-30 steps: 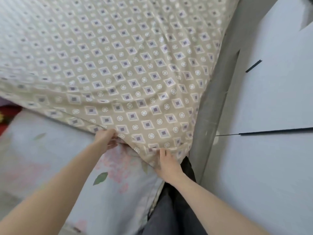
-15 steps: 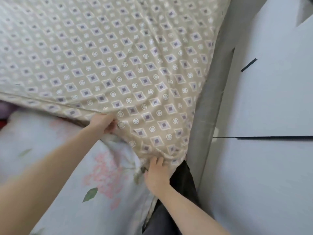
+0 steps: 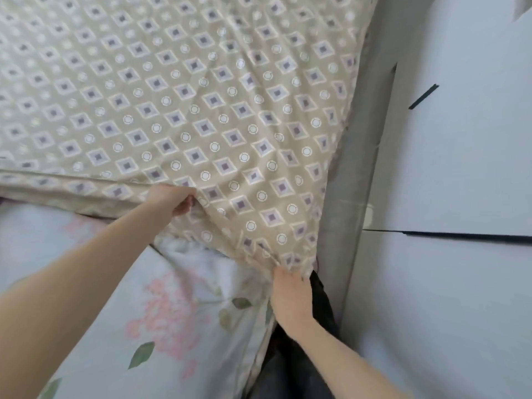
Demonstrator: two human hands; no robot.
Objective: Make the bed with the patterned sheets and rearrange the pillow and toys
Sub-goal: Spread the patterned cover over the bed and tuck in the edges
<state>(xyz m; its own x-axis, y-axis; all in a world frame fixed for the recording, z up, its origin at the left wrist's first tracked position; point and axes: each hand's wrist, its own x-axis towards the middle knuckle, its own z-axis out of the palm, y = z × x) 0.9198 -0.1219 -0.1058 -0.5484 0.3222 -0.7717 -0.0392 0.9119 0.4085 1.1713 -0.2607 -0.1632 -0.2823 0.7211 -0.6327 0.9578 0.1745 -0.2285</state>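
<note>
Head view: left hand (image 3: pixel 172 200) and right hand (image 3: pixel 290 298), each grip clamped on patterned sheet (image 3: pixel 201 110)

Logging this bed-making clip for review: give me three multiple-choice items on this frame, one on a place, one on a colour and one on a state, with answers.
1. Where is the right hand? A on a toy; B at the near corner of the patterned sheet; C on a pillow.
2. What is the patterned sheet's ground colour? A beige; B red; C black.
3. What is the left hand doing? A hanging free; B lying flat on a pillow; C gripping the patterned sheet's edge.
Answers: 1 B, its fingertips meet the corner beside the grey panel. 2 A, beige shows between the diamonds. 3 C, its fingers curl round the hem.
</note>
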